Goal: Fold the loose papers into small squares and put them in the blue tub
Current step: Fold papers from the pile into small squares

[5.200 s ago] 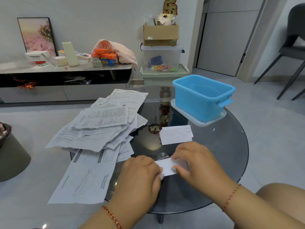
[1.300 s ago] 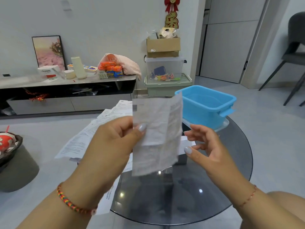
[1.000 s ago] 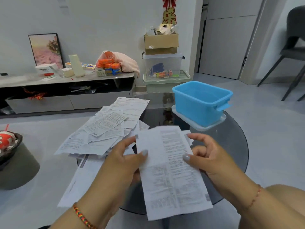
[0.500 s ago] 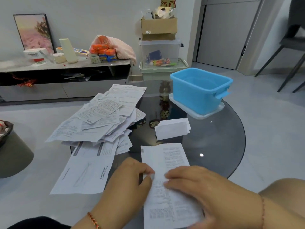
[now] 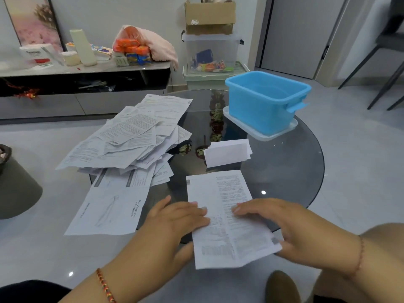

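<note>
Pressing flat on a printed sheet (image 5: 227, 217), the straight fingers of the left hand (image 5: 177, 221) lie along its left edge while the right hand (image 5: 284, 228) spreads its fingers over the right half, thumb tucked at the sheet's lower right corner; neither hand curls round anything. That sheet lies unfolded at the 6 o'clock edge of the round dark glass table (image 5: 290, 171), its near end hanging over the rim. Just beyond it, toward the table's middle, sit the folded papers (image 5: 227, 153), a small white stack, apart from the sheet. At 9 to 11 o'clock spreads the heap of loose papers (image 5: 131, 136), overlapping one another, with 1 large instruction leaflet (image 5: 111, 208) jutting off the table at 8 o'clock. The blue tub (image 5: 264, 106) stands at 1 o'clock on a clear lid (image 5: 251, 130), well apart from both hands. Each wrist wears a thin bracelet. Behind, a low cabinet (image 5: 83, 84) carries assorted boxes and packets.
</note>
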`<control>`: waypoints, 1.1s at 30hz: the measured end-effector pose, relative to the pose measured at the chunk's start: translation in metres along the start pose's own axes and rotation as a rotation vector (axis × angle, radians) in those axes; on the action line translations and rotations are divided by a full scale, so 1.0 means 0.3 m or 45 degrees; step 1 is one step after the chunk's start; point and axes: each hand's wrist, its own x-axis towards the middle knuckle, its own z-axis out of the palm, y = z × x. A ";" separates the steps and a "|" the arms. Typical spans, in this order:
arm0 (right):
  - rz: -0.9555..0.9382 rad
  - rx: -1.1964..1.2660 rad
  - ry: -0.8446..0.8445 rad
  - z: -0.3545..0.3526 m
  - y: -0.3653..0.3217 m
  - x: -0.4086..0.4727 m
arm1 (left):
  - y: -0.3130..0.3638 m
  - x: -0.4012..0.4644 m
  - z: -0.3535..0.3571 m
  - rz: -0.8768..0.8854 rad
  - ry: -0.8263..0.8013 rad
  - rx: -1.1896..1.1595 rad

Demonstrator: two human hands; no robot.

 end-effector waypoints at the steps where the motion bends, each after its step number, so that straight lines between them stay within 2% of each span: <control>1: 0.042 0.078 0.074 0.000 0.001 0.007 | 0.007 0.005 -0.001 -0.028 0.075 -0.056; 3: 0.135 0.222 0.196 0.001 0.000 0.019 | 0.026 0.015 -0.001 -0.156 0.214 -0.160; 6: 0.278 0.303 0.320 0.002 -0.011 0.049 | 0.069 0.033 -0.001 -0.387 0.290 -0.231; 12: 0.477 0.386 0.494 0.031 -0.025 0.100 | 0.094 0.054 0.025 -0.550 0.460 -0.249; 17: 0.601 0.266 0.615 0.042 -0.011 0.168 | 0.098 0.073 0.027 -0.679 0.561 -0.285; 22: 0.684 0.126 0.558 0.040 -0.017 0.195 | 0.113 0.092 0.025 -0.774 0.603 -0.284; 26: 0.654 -0.014 0.531 0.038 -0.014 0.198 | 0.111 0.098 0.024 -0.785 0.575 -0.230; 29: 0.641 -0.059 0.485 0.039 -0.011 0.206 | 0.096 0.098 0.031 -0.773 0.513 -0.078; 31: 0.636 -0.059 0.460 0.035 -0.017 0.210 | 0.082 0.091 0.038 -0.656 0.534 0.092; 33: 0.645 -0.082 0.446 0.032 -0.021 0.213 | 0.080 0.085 0.058 -0.387 0.579 0.260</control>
